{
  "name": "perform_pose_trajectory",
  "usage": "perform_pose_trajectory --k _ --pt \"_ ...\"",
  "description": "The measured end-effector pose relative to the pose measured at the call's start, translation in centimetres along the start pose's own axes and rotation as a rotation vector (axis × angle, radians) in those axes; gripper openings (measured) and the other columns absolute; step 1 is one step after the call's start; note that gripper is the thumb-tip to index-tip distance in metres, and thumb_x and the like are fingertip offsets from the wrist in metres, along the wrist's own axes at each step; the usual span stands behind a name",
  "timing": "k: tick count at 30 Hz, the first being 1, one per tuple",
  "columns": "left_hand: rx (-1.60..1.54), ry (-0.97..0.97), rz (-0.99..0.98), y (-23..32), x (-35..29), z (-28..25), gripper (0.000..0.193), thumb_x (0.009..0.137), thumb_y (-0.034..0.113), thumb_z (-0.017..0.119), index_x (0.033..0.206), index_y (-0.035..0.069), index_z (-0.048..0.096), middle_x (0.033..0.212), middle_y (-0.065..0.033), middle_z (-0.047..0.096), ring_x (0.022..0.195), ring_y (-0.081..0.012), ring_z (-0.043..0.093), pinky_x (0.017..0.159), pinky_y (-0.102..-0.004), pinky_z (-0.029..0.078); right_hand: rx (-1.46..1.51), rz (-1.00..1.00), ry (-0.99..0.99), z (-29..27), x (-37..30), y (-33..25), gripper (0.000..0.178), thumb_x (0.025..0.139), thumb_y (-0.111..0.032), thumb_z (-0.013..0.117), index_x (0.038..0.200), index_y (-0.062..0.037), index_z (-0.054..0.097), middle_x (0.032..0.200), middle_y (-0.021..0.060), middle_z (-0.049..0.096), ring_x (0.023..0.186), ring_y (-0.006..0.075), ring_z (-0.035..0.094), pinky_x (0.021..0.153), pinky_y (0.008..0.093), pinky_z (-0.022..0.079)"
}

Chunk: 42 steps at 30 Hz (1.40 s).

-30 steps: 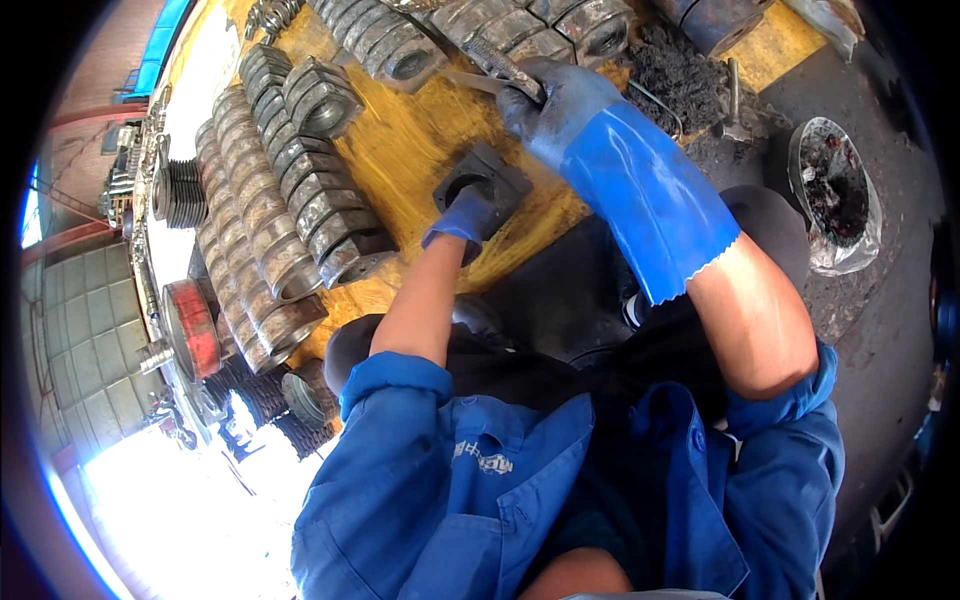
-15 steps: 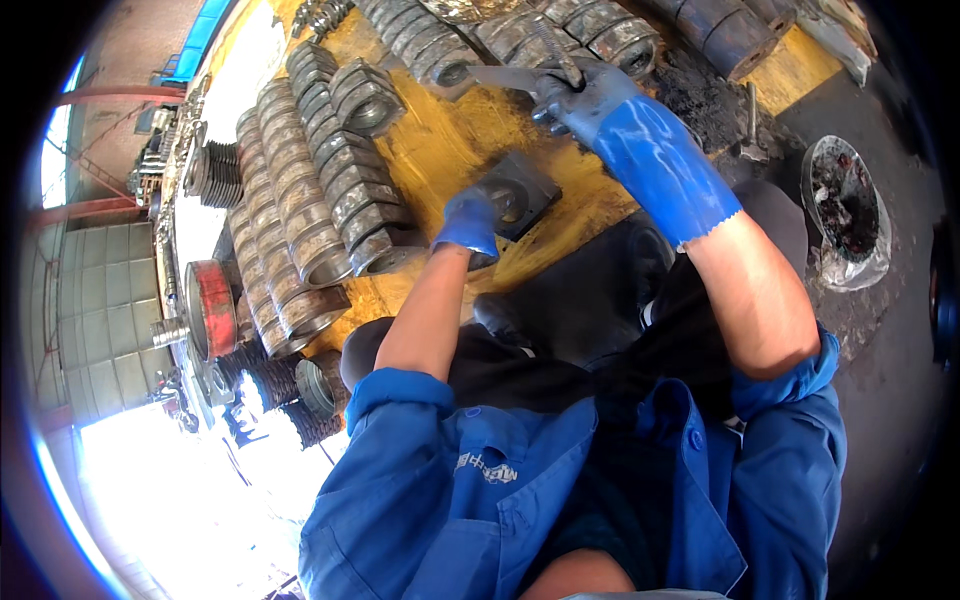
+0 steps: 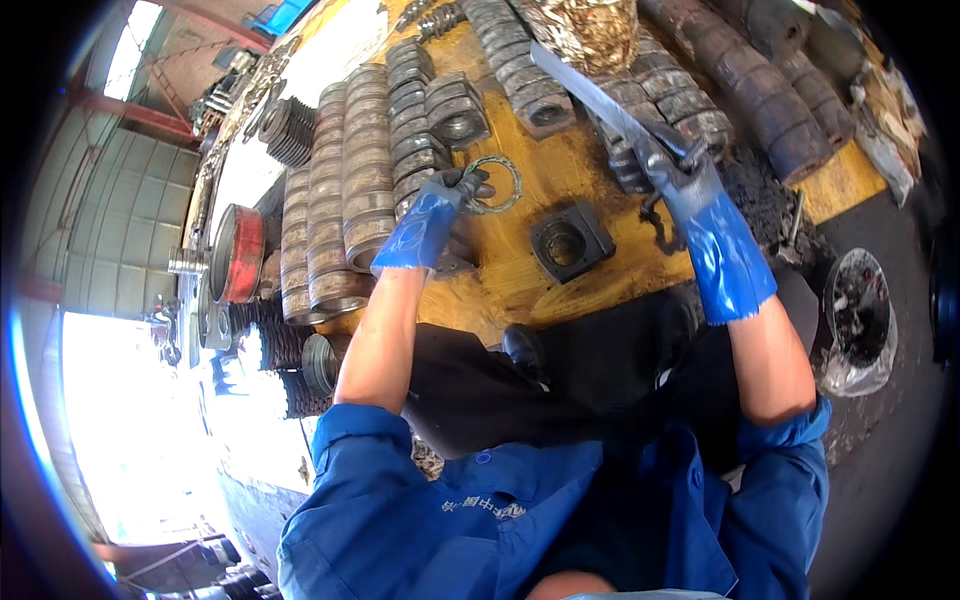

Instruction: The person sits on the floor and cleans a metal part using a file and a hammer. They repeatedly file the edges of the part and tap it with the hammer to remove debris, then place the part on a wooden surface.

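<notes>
My left hand (image 3: 440,205), in a blue rubber glove, is closed on the edge of a thin ring (image 3: 519,187), which is raised above the yellow table. My right hand (image 3: 695,190), gloved alike, grips a long knife (image 3: 585,90), its flat pale blade slanting up and to the left. Something dark also shows at that hand's fingers; I cannot tell what it is. Between the hands, nearer to me, a dark square metal block (image 3: 592,240) with a round bore sits on the table.
Rows of rusty bored blocks (image 3: 365,170) and dark cylinders (image 3: 750,90) cover much of the yellow table (image 3: 500,300). A red-rimmed wheel (image 3: 240,253) stands at left. On the right are a plastic-lined tub (image 3: 858,310) of dark scraps and a hammer (image 3: 797,220).
My left hand has moved left and up from the square block and now holds the ring. My right hand still grips the knife, its blade now more steeply tilted. The whole view has shifted.
</notes>
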<state>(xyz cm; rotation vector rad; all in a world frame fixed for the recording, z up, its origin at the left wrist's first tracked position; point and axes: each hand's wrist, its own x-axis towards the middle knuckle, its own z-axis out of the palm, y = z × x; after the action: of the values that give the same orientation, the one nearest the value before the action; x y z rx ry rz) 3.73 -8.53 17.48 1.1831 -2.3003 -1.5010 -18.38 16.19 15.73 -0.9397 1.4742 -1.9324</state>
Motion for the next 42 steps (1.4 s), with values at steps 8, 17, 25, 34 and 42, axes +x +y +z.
perform_pose_trajectory --k 8,17,25,34,42 --pt "-0.197 0.086 0.155 -3.6 1.8 -3.6 0.036 0.096 0.022 0.059 0.127 0.005 0.057 0.107 -0.0063 0.070 0.089 -0.0120 0.065 0.064 -0.0223 0.049 0.028 0.167 -0.281 2.3 -0.8 -0.6 0.054 0.090 -0.036 0.065 0.127 0.0013 0.053 0.098 0.0112 0.070 0.080 0.0126 0.068 0.063 0.0239 0.053" --pt "-0.242 0.209 0.104 -2.0 1.6 -1.7 0.033 0.092 0.028 0.063 0.106 -0.002 0.065 0.094 -0.0108 0.072 0.086 -0.0193 0.064 0.079 -0.0312 0.047 -1.039 -0.729 -0.248 4.5 -1.5 -1.3 0.047 0.074 0.003 0.064 0.119 -0.0082 0.063 0.088 0.0111 0.068 0.079 0.0280 0.066 0.068 0.0378 0.051" --pt "0.102 0.213 0.030 -0.2 0.4 -0.9 0.034 0.092 0.031 0.061 0.108 0.001 0.064 0.077 -0.0135 0.062 0.061 -0.0242 0.060 0.052 -0.0388 0.048 -1.245 -0.700 -0.268 4.5 -1.9 -1.2 0.043 0.075 -0.005 0.068 0.117 -0.0134 0.064 0.087 0.0110 0.067 0.080 0.0312 0.065 0.069 0.0426 0.049" --pt "0.109 0.190 0.051 0.3 0.6 0.9 0.032 0.088 0.023 0.061 0.104 -0.006 0.066 0.092 -0.0213 0.069 0.085 -0.0284 0.065 0.077 -0.0376 0.048 -1.304 -0.691 -0.285 3.7 -2.2 -1.2 0.048 0.071 -0.005 0.069 0.118 -0.0130 0.061 0.084 0.0117 0.067 0.078 0.0320 0.066 0.068 0.0450 0.050" --pt "0.319 0.151 0.062 0.6 0.6 1.1 0.036 0.090 0.027 0.060 0.106 -0.004 0.066 0.092 -0.0208 0.069 0.088 -0.0301 0.066 0.080 -0.0373 0.049 -1.360 -0.704 -0.357 2.0 -1.2 0.9 0.056 0.067 -0.006 0.069 0.121 -0.0149 0.058 0.077 0.0093 0.062 0.070 0.0290 0.063 0.061 0.0421 0.047"
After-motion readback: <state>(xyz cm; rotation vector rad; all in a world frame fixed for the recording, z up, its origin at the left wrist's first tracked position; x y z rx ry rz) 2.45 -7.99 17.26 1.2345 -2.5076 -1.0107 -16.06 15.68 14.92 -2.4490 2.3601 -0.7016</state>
